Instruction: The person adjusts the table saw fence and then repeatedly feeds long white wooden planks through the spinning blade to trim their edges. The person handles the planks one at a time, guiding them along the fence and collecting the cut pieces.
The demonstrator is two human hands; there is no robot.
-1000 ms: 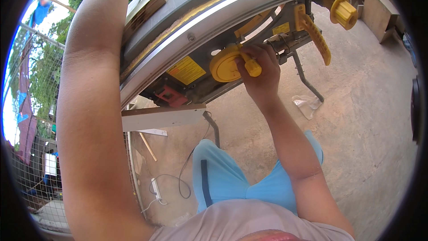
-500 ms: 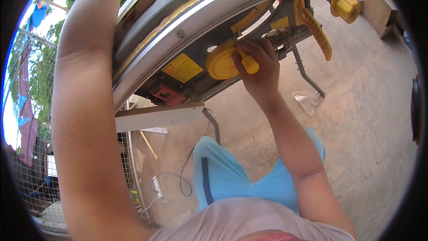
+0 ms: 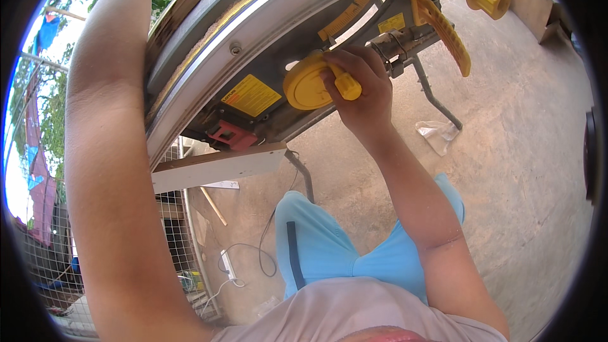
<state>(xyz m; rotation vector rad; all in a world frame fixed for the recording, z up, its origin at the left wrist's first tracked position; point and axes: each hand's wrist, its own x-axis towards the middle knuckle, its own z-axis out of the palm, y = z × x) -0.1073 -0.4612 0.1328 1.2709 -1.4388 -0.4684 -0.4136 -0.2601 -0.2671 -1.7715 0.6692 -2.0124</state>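
gripping the wheel (image 3: 303,83) at its knob (image 3: 348,87) with the curled right hand (image 3: 369,96), at the upper centre of the frame, right of the yellow label (image 3: 251,95) and the red switch (image 3: 231,135), left of the lever (image 3: 448,33). stretching the left arm (image 3: 115,145) past the top edge at upper left; cannot tell the state of the left hand, out of view.

The person wears a greyish-pink shirt (image 3: 342,307), softly creased, and light blue trousers (image 3: 392,266) with a straight dark stripe (image 3: 293,247) along the left leg (image 3: 316,234). Left arm (image 3: 117,158), right arm (image 3: 415,193) and right hand (image 3: 367,104) are bare.
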